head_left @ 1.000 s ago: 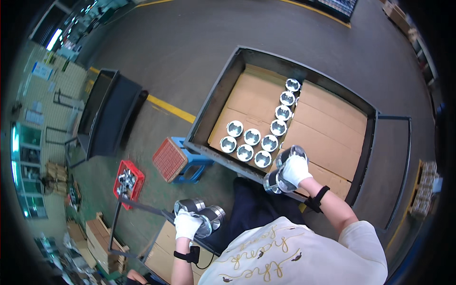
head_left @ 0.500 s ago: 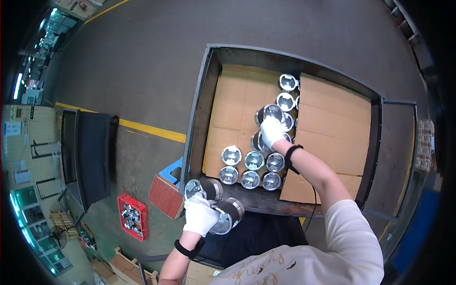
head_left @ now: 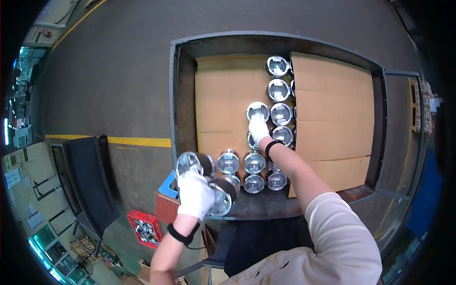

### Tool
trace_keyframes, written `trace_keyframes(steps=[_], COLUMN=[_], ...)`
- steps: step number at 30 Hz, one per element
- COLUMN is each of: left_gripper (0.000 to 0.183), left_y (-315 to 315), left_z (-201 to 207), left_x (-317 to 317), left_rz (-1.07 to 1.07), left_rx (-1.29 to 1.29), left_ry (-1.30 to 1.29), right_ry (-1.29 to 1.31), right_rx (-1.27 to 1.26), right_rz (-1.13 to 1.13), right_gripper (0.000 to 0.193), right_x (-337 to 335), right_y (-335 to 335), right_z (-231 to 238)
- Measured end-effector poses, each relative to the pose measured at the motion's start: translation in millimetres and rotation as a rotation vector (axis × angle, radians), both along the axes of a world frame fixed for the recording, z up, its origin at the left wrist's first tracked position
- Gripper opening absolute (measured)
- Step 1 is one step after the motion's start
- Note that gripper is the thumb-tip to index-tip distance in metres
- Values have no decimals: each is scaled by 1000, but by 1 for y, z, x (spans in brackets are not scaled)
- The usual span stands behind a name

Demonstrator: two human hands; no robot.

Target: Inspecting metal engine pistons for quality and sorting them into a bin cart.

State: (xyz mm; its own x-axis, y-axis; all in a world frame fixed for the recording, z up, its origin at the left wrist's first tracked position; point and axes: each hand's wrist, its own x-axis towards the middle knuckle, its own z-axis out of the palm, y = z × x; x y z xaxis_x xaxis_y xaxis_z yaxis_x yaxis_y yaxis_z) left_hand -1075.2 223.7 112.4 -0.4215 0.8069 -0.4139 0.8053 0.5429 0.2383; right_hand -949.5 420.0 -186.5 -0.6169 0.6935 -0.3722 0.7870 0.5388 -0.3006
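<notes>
My left hand (head_left: 195, 194), in a white glove, grips two shiny metal pistons (head_left: 209, 183) at the near rim of a dark metal bin (head_left: 175, 99). My right hand (head_left: 259, 129), also gloved, reaches into the bin and holds a single piston (head_left: 258, 111) down on the brown cardboard lining (head_left: 221, 99). That piston stands beside a column of pistons (head_left: 280, 90) running away from me. A row of several more pistons (head_left: 254, 164) stands along the near edge of the cardboard, under my right forearm.
A raised cardboard sheet (head_left: 332, 104) covers the bin's right half. Down on the floor to the left are a red crate holding pistons (head_left: 145, 228), a blue stool (head_left: 167, 184), an orange-red crate (head_left: 165, 209), a dark trolley (head_left: 88, 178) and a yellow line (head_left: 137, 141).
My right hand carried its piston into the bin and lowered it onto the cardboard left of the column. My left hand rose toward the bin rim with its two pistons.
</notes>
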Motion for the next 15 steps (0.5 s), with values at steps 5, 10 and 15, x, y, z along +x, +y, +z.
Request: trace_keyframes(steps=[5,10,15], left_gripper=[16,17,18], left_y=[43,99,131], left_z=[-66,-145,-230], left_x=[-14,-16,-17], left_rz=[-241,-386,-478], left_rx=[-2,25,67], left_ry=[191,310,312], right_ry=[185,446,432], right_rx=[271,54,18], right_rz=[334,130,27], right_gripper=[25,30,31], right_x=[23,76,104], right_y=[-9,-31,-37], right_z=[37,146,143])
